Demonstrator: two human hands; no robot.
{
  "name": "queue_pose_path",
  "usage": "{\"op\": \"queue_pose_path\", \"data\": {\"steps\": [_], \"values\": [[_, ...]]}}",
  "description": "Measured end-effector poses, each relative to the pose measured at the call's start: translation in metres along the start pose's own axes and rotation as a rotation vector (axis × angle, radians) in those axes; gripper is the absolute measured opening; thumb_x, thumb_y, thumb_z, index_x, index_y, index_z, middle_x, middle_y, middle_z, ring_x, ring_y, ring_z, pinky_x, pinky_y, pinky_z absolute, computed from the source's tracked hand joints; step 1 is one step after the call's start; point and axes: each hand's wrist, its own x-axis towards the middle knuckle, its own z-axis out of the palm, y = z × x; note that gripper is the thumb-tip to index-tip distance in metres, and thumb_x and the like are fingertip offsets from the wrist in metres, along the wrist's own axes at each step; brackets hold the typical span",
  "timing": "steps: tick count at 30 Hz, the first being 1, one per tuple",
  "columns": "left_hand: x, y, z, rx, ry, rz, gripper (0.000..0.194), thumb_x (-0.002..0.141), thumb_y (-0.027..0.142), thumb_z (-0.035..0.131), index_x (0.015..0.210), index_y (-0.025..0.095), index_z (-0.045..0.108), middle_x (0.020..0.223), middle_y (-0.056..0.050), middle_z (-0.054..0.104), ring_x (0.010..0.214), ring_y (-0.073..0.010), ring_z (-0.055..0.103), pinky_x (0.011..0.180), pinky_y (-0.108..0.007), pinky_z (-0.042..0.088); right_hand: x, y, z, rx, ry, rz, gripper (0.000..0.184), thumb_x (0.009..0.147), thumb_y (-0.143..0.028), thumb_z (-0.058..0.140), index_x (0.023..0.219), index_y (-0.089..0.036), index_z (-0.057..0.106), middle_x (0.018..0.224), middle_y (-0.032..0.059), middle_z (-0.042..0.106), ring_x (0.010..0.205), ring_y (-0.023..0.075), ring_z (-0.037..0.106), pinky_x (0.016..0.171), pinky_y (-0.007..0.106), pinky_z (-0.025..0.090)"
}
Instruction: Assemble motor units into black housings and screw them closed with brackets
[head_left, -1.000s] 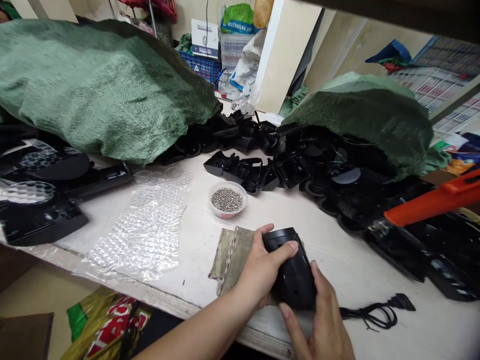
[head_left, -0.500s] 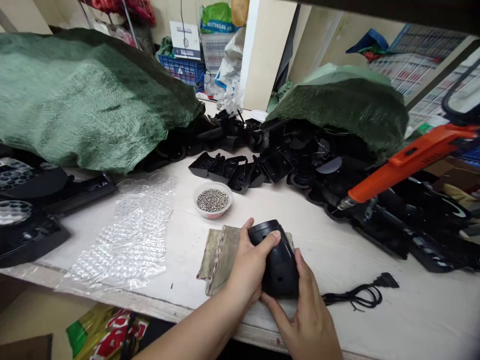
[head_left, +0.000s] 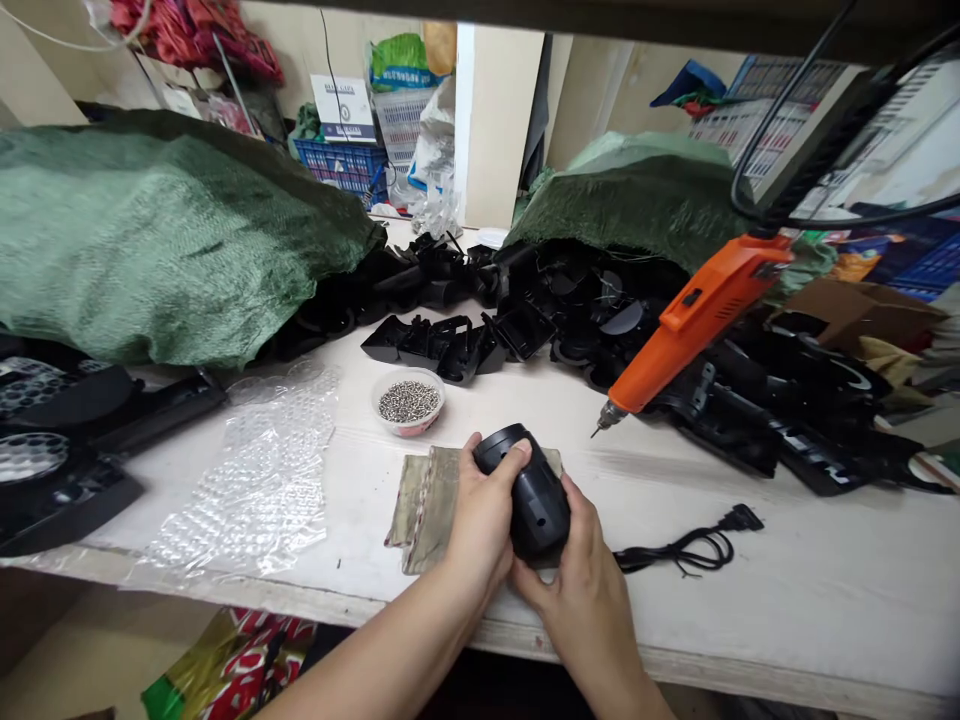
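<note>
Both hands hold a rounded black plastic housing (head_left: 538, 505) with small screw holes, tilted over a folded cloth (head_left: 436, 500) near the bench's front edge. My left hand (head_left: 487, 505) wraps its left side, thumb lying across the top. Around its lower right side curl the fingers of my right hand (head_left: 581, 560). A black power cord (head_left: 694, 548) with a plug lies to the right of the housing; whether it joins the housing is hidden. Beyond the cloth stands a clear tub of small metal screws (head_left: 409, 402). An orange electric screwdriver (head_left: 679, 325) hangs at the right, bit pointing down.
Black plastic parts (head_left: 442, 345) lie piled across the back and right of the bench. Green woven sacks (head_left: 180, 240) bulge behind them. Clear bubble wrap (head_left: 255, 470) spreads on the left, beside more black parts (head_left: 60, 470). A shelf beam (head_left: 600, 25) crosses overhead.
The hanging screwdriver has swung left and now points more steeply down. The housing has turned slightly in my hands. The whole view has shifted a little.
</note>
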Motion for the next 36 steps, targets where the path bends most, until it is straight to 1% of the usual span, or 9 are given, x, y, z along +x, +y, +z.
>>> {"op": "queue_pose_path", "data": {"steps": [7,14,19,21,26,29,31,33,36], "values": [[-0.031,-0.018,-0.012,0.069,-0.241,0.011,0.071,0.072,0.023,0.076,0.133,0.027,0.039,0.115,-0.007,0.065,0.104,-0.0201,0.064,0.089,-0.027,0.051,0.007,0.001,-0.021,0.011,-0.038,-0.018,0.068,0.085,-0.026,0.050,0.145,-0.018,0.017,0.139,0.0153,0.046,0.124,0.0274,0.049,0.093,0.045,0.051],[-0.028,-0.017,-0.014,-0.012,-0.218,-0.255,0.043,0.083,0.028,0.064,0.123,0.019,0.051,0.113,-0.011,0.066,0.100,-0.0243,0.065,0.081,-0.037,0.057,0.005,0.012,-0.048,-0.098,-0.118,-0.115,0.079,0.082,-0.038,0.061,0.144,-0.011,0.020,0.142,0.0162,0.042,0.133,0.0297,0.036,0.110,0.057,0.028],[-0.024,-0.013,-0.014,-0.051,-0.165,-0.241,0.025,0.084,0.026,0.061,0.105,0.014,0.058,0.099,-0.010,0.069,0.085,-0.0198,0.066,0.080,-0.038,0.057,0.003,0.021,-0.060,0.068,-0.060,-0.072,0.008,0.093,-0.028,0.048,0.097,-0.022,0.051,0.086,0.0010,0.064,0.085,0.0177,0.061,0.102,0.049,0.037],[-0.022,-0.014,-0.016,-0.051,-0.187,-0.249,0.024,0.084,0.028,0.060,0.103,0.013,0.059,0.098,-0.011,0.069,0.087,-0.0203,0.065,0.083,-0.039,0.055,0.004,0.022,-0.059,0.079,-0.019,-0.103,0.013,0.094,-0.019,0.044,0.085,-0.022,0.051,0.073,-0.0015,0.059,0.072,0.0148,0.058,0.096,0.044,0.041],[-0.023,-0.013,-0.024,0.187,-0.277,-0.105,0.048,0.073,0.029,0.069,0.116,0.016,0.052,0.102,-0.009,0.069,0.094,-0.0240,0.064,0.086,-0.038,0.051,0.005,0.032,-0.070,0.127,-0.162,-0.075,0.016,0.093,-0.020,0.045,0.081,-0.022,0.056,0.074,-0.0008,0.060,0.073,0.0152,0.059,0.088,0.036,0.046],[-0.030,-0.001,-0.026,0.550,-0.482,0.070,0.073,0.060,0.021,0.077,0.127,0.018,0.048,0.103,-0.007,0.069,0.096,-0.0261,0.062,0.087,-0.036,0.048,0.020,0.043,-0.088,0.229,-0.164,-0.082,0.015,0.094,-0.026,0.046,0.100,-0.026,0.059,0.098,0.0032,0.062,0.096,0.0168,0.060,0.083,0.029,0.048],[-0.037,0.008,-0.024,0.783,-0.590,0.121,0.084,0.055,0.017,0.078,0.133,0.025,0.045,0.109,-0.005,0.067,0.098,-0.0272,0.061,0.086,-0.036,0.048,0.040,0.045,-0.094,0.246,-0.161,-0.154,0.029,0.093,-0.039,0.045,0.119,-0.028,0.055,0.123,0.0076,0.055,0.116,0.0212,0.052,0.095,0.034,0.044],[-0.041,0.015,-0.023,0.937,-0.652,0.173,0.087,0.056,0.019,0.078,0.135,0.031,0.044,0.113,-0.003,0.065,0.097,-0.0277,0.061,0.084,-0.036,0.048,0.062,0.042,-0.092,0.291,-0.298,-0.215,0.049,0.089,-0.055,0.044,0.129,-0.028,0.050,0.137,0.0090,0.046,0.128,0.0256,0.042,0.105,0.041,0.037],[-0.041,0.014,-0.025,0.991,-0.672,0.249,0.085,0.060,0.023,0.077,0.136,0.034,0.041,0.116,-0.002,0.064,0.099,-0.0277,0.061,0.084,-0.036,0.048,0.085,0.032,-0.078,0.459,-0.511,-0.195,0.048,0.088,-0.059,0.043,0.118,-0.024,0.059,0.121,0.0098,0.060,0.115,0.0254,0.054,0.098,0.039,0.043]]}}
